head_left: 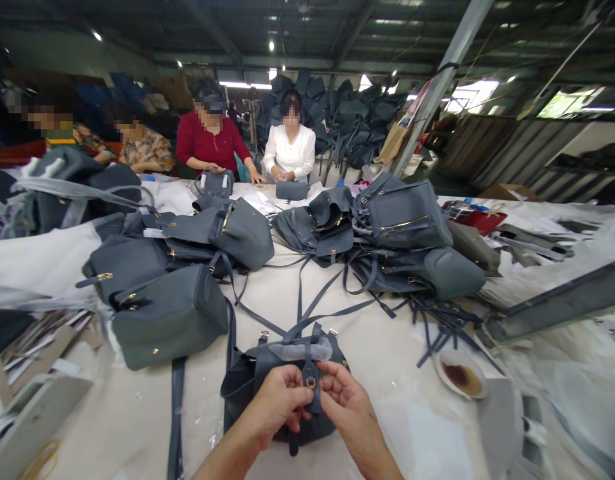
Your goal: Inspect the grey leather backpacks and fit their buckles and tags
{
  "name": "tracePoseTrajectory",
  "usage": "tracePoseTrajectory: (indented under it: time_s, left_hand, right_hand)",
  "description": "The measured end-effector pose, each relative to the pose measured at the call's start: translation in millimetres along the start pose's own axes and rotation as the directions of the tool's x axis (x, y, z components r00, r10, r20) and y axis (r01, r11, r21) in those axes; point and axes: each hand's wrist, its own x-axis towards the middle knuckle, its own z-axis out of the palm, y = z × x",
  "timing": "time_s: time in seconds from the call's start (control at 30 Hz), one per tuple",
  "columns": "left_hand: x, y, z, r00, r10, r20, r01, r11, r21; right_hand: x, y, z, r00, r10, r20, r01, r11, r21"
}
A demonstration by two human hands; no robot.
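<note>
A dark blue-grey backpack lies on the table right in front of me. Down its front hangs a narrow buckle strap with a small gold-coloured buckle. My left hand pinches the strap beside the buckle, thumb on top and fingers curled beneath. From the other side, my right hand has its fingers bent around the strap's right edge, close to the buckle. Clear plastic film covers part of the bag's top. The fingertips under the strap are partly hidden.
More backpacks lie piled at left and right, their straps trailing across the table. A dish of brown stuff stands at right, near a metal beam. Several people sit or stand across the table, one in a white shirt.
</note>
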Motion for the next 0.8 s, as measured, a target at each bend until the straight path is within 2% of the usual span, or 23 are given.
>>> tracePoseTrajectory:
  time_s: [0.07,0.13,0.2,0.23,0.27,0.33,0.37,0.4,0.5,0.63,0.7,0.8]
  left_hand:
    - [1,1,-0.7,0.999,0.0,0.038,0.0,1.0,0.004]
    - [2,-1,0.9,0.998,-0.001,0.065,0.002,1.0,-0.005]
    - [1,-5,5.1,0.996,0.084,0.036,-0.086,0.993,0.086]
    - [0,-7,7.9,0.984,0.176,-0.007,-0.171,0.965,0.197]
    - [-1,-9,10.8,0.955,0.293,-0.05,-0.26,0.905,0.338]
    - [-4,-13,15.8,0.856,0.509,-0.09,-0.363,0.716,0.596]
    - [-5,-14,17.7,0.819,0.566,-0.096,-0.371,0.649,0.664]
    - [-7,-16,19.1,0.803,0.587,-0.104,-0.366,0.623,0.691]
    - [-8,-19,21.2,0.822,0.547,-0.156,-0.345,0.697,0.628]
    - [-4,-23,21.8,0.886,0.426,-0.183,-0.353,0.875,0.331]
    - [-3,-23,21.1,0.927,0.333,-0.173,-0.306,0.937,0.166]
    - [-7,-20,17.6,0.972,0.211,-0.103,-0.212,0.977,0.003]
  right_hand:
    - [-3,-3,0,0.999,0.031,0.027,-0.031,0.999,0.014]
    - [-5,-6,0,0.99,0.11,0.09,-0.116,0.991,0.069]
    - [-7,-8,0,0.967,0.217,0.135,-0.237,0.959,0.157]
    - [-8,-8,0,0.955,0.265,0.132,-0.288,0.935,0.206]
    - [-8,-7,0,0.946,0.304,0.114,-0.324,0.913,0.248]
    - [-8,-5,0,0.938,0.345,0.042,-0.341,0.892,0.297]
    - [-8,-4,0,0.938,0.348,0.016,-0.336,0.892,0.304]
    - [-8,-3,0,0.94,0.341,0.006,-0.327,0.896,0.3]
    - [-12,-2,-1,0.963,0.27,0.011,-0.264,0.931,0.251]
    - [-16,-3,-2,0.993,0.12,-0.021,-0.116,0.984,0.134]
    - [-16,-3,-1,0.997,0.064,-0.04,-0.06,0.994,0.089]
    - [-15,0,0,0.992,-0.001,-0.123,0.005,0.999,0.035]
